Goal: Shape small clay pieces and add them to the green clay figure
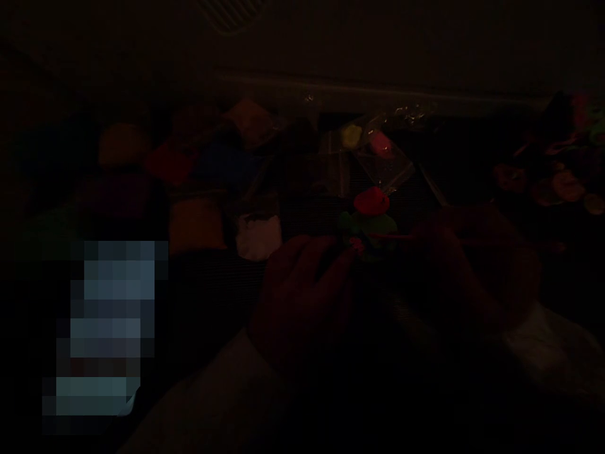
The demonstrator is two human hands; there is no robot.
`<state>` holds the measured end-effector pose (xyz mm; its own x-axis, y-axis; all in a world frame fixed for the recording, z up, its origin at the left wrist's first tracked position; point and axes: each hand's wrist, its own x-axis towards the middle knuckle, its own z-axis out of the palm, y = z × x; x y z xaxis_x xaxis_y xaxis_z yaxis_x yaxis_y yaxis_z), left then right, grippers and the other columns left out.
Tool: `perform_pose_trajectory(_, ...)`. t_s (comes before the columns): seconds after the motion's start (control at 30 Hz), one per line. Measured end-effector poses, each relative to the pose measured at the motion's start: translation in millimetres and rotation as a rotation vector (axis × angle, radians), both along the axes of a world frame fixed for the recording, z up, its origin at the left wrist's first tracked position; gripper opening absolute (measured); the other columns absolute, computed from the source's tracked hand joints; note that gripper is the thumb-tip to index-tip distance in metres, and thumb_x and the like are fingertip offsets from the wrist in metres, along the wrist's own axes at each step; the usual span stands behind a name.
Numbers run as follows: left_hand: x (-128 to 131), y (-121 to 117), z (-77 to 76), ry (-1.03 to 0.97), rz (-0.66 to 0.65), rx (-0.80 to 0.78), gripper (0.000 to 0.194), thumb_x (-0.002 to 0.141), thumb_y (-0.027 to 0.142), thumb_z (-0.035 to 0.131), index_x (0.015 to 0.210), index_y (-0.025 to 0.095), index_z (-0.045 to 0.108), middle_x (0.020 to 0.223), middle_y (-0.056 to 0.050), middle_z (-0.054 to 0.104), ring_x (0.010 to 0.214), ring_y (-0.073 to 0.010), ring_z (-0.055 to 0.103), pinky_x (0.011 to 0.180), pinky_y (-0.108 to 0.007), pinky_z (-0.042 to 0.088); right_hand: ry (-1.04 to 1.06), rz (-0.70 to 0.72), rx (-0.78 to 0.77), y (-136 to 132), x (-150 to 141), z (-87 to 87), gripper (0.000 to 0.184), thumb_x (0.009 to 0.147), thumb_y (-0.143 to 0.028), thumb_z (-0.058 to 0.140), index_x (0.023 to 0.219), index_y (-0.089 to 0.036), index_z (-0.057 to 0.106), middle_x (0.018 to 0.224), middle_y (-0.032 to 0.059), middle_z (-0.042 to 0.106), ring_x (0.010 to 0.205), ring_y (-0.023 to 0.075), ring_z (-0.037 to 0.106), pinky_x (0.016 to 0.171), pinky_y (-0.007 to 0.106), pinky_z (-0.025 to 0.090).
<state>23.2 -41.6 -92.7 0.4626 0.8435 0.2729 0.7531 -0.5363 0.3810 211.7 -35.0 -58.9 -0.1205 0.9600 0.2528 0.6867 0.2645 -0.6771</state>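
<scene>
The scene is very dark. A small green figure [378, 222] with a red top [372, 202], which looks like modelling clay, stands in front of me. My left hand [305, 293] has its fingers curled against the figure's left side, beside a small pink bit [356, 246]. From the right, my right hand [486, 265] grips a thin pinkish stick tool [401, 237]. The tool's tip lies across the front of the green part, and its other end sticks out to the right. Shadow hides most of the right fingers.
Bags of coloured clay lie to the left, among them orange [196, 224], white [259, 236], red [171, 161] and blue [227, 164]. Clear bags with a yellow piece [351, 135] and a pink piece [380, 144] lie behind. Small coloured pieces [567, 186] sit far right. A blurred-out bright screen [111, 315] is lower left.
</scene>
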Motion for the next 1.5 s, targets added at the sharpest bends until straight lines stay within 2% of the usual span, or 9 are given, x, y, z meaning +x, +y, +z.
perform_pose_trajectory(0.13, 0.2, 0.4, 0.0, 0.004, 0.005, 0.005, 0.037, 0.073, 0.023, 0.053, 0.110, 0.020, 0.051, 0.112, -0.007, 0.050, 0.103, -0.0238, 0.043, 0.087, -0.041, 0.038, -0.039, 0.077, 0.032, 1.5, -0.4, 1.6, 0.007, 0.078, -0.019, 0.047, 0.083, -0.019, 0.051, 0.073, -0.0001, 0.057, 0.063, 0.0105, 0.056, 0.057, 0.025, 0.044)
perform_pose_trajectory(0.3, 0.1, 0.4, 0.6, 0.014, -0.002, 0.000, 0.037, 0.073, 0.024, 0.053, 0.110, 0.020, 0.052, 0.110, -0.007, 0.051, 0.102, -0.0238, 0.044, 0.086, -0.041, 0.039, -0.070, 0.088, 0.081, 6.5, -0.2, -0.6, 0.006, 0.078, -0.016, 0.047, 0.082, -0.017, 0.051, 0.073, -0.0006, 0.056, 0.070, 0.0095, 0.056, 0.063, 0.023, 0.044)
perform_pose_trajectory(0.6, 1.0, -0.3, 0.9, 0.015, 0.004, 0.002, 0.036, 0.073, 0.024, 0.052, 0.110, 0.020, 0.052, 0.111, -0.007, 0.051, 0.103, -0.0246, 0.043, 0.085, -0.042, 0.039, -0.069, 0.044, 0.085, 4.6, -3.1, -0.4, 0.005, 0.078, -0.019, 0.048, 0.082, -0.019, 0.051, 0.072, -0.0015, 0.056, 0.061, 0.0080, 0.055, 0.055, 0.021, 0.044)
perform_pose_trajectory(0.83, 0.6, -1.1, 0.3, 0.021, -0.001, 0.001, 0.037, 0.073, 0.025, 0.053, 0.110, 0.020, 0.051, 0.112, -0.007, 0.051, 0.102, -0.0245, 0.044, 0.087, -0.042, 0.038, -0.091, 0.084, 0.097, 6.6, -7.4, -2.4, 0.007, 0.080, -0.019, 0.045, 0.084, -0.019, 0.050, 0.077, -0.0008, 0.057, 0.074, 0.0095, 0.055, 0.068, 0.023, 0.045)
perform_pose_trajectory(1.17, 1.4, -0.6, 1.8, 0.012, -0.002, 0.002, 0.037, 0.073, 0.024, 0.053, 0.110, 0.019, 0.051, 0.111, -0.008, 0.051, 0.103, -0.0242, 0.044, 0.086, -0.041, 0.038, -0.090, 0.099, 0.082, 7.7, -6.0, -3.8, 0.008, 0.081, -0.020, 0.043, 0.085, -0.022, 0.049, 0.076, 0.0003, 0.057, 0.068, 0.0113, 0.055, 0.062, 0.026, 0.045)
perform_pose_trajectory(1.37, 1.2, -0.4, 0.3, 0.019, 0.000, 0.016, 0.038, 0.073, 0.025, 0.053, 0.111, 0.019, 0.051, 0.111, -0.007, 0.051, 0.101, -0.0241, 0.044, 0.086, -0.041, 0.039, -0.076, 0.090, 0.045, 6.8, -6.3, -3.4, 0.008, 0.082, -0.022, 0.041, 0.083, -0.020, 0.048, 0.076, -0.0029, 0.055, 0.071, 0.0076, 0.054, 0.068, 0.022, 0.044)
perform_pose_trajectory(1.5, 1.2, -0.7, 0.9, 0.021, 0.006, 0.016, 0.037, 0.073, 0.025, 0.053, 0.110, 0.019, 0.052, 0.111, -0.007, 0.051, 0.102, -0.0245, 0.045, 0.086, -0.041, 0.039, -0.059, 0.100, 0.033, 6.1, -7.1, -4.2, 0.007, 0.082, -0.022, 0.041, 0.083, -0.020, 0.048, 0.075, -0.0043, 0.054, 0.071, 0.0065, 0.054, 0.066, 0.021, 0.042)
